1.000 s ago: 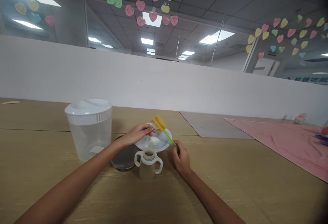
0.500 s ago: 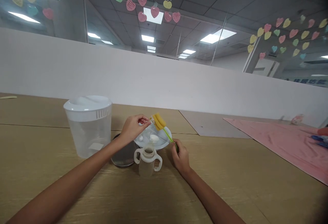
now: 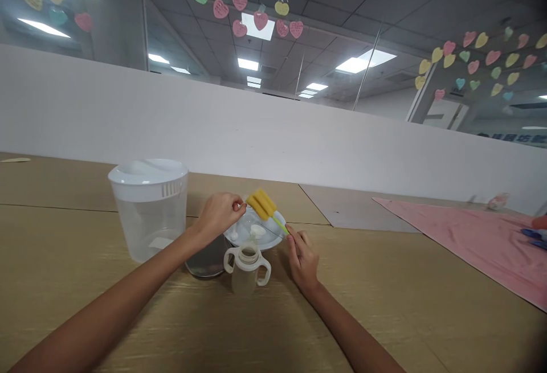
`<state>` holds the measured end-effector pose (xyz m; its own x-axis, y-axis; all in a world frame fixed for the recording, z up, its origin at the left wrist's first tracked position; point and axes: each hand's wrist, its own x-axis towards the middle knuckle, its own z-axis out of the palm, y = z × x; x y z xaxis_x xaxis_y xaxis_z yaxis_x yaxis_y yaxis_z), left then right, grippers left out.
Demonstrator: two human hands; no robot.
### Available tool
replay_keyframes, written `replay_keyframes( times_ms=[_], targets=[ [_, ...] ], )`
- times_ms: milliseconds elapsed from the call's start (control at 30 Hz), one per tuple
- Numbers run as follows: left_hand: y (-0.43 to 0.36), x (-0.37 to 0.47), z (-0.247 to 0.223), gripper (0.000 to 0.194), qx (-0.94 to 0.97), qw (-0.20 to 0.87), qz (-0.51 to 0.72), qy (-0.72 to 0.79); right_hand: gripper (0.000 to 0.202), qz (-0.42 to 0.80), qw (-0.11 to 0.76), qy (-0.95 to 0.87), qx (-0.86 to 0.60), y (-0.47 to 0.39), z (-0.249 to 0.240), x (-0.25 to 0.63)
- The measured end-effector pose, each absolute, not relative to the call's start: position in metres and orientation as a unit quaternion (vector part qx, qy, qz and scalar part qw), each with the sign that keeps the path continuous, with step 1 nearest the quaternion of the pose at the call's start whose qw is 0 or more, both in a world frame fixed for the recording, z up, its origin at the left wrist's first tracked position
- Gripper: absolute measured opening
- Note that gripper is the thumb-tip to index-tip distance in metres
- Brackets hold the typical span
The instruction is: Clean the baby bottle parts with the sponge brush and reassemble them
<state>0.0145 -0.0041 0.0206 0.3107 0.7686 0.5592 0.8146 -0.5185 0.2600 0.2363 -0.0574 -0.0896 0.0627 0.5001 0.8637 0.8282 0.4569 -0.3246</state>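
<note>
My right hand (image 3: 304,260) grips the thin green handle of a bottle brush whose yellow sponge head (image 3: 261,204) points up and left. Beside the left end of the sponge, my left hand (image 3: 222,212) has its thumb and fingers pinched together; what they hold, if anything, is hidden. Below the brush lies a white plate (image 3: 273,243) with small white pieces (image 3: 257,230) on it. A clear baby bottle (image 3: 245,279) with two white side handles stands upright and uncapped in front of the plate.
Left of the plate is a dark round tray or lid (image 3: 206,263), partly under my left forearm. A clear bucket with a white lid (image 3: 149,213) stands further left. A pink cloth (image 3: 461,236) covers the right side, with a blue object (image 3: 534,235) at the edge. A white wall runs behind.
The yellow sponge head has shifted slightly left and tilted further that way. My left fingers have curled in more, and a small pale thing seen by the sponge earlier no longer shows.
</note>
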Motion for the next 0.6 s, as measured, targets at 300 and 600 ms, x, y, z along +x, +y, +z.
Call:
replay_keyframes(
  times_ms=[300,600],
  targets=[
    [-0.002,0.001,0.034,0.029,-0.817,0.020,-0.252,-0.518,0.030,-0.151,0.536,-0.642,-0.527,-0.051,-0.093,0.236],
    [0.010,-0.022,0.026,0.023,-0.801,0.123,-0.048,-0.584,0.030,-0.093,0.558,-0.606,-0.559,-0.051,-0.090,0.237]
  ],
)
